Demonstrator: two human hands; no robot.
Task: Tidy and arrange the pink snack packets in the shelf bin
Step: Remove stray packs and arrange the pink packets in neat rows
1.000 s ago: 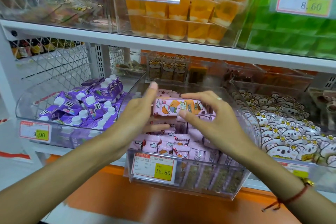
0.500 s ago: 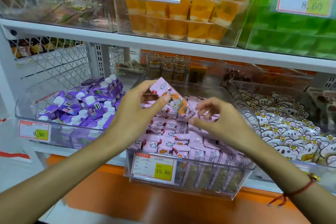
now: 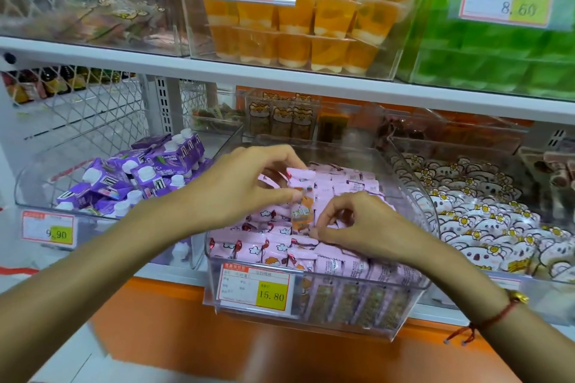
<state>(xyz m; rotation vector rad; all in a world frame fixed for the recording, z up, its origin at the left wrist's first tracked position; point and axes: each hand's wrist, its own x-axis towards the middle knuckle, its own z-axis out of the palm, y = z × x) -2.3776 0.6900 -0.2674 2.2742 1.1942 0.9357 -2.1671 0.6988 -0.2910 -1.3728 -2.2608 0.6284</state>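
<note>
Left hand [image 3: 239,186] pinches an upright pink foil snack packet [image 3: 300,205] at frame centre; right hand [image 3: 357,224] grips its lower end, over the clear plastic shelf bin [image 3: 311,314].

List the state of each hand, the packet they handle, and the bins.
left hand: pinches the pink packet's top
right hand: fingers curled at the packet's lower end
pink packet: held upright over the rows
clear bin: nearly full of pink packets
purple carton bin: partly filled, cartons jumbled
</note>
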